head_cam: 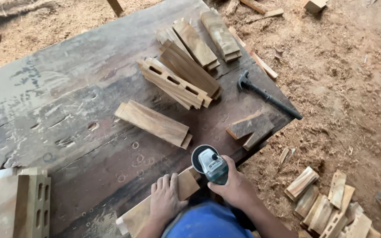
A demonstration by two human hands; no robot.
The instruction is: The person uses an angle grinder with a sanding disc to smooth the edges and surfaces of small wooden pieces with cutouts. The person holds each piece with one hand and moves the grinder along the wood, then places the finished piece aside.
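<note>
My right hand (234, 185) grips a small angle grinder (209, 164) with a grey and green body; its disc guard sits at the far end of a wooden board (186, 184). My left hand (166, 199) lies flat on that board, fingers spread, pressing it onto the near edge of the worn wooden workbench (67, 110). The board runs from lower left to upper right under my hand. Whether the disc touches the wood is hidden by the guard.
On the bench lie a flat board (154, 123), a stack of slotted pieces (175, 83), more boards (208, 37), a small dark block (251, 128) and a black hammer (267, 94). Slotted blocks (16, 205) stand at lower left. Offcuts (327, 205) litter the sawdust floor on the right.
</note>
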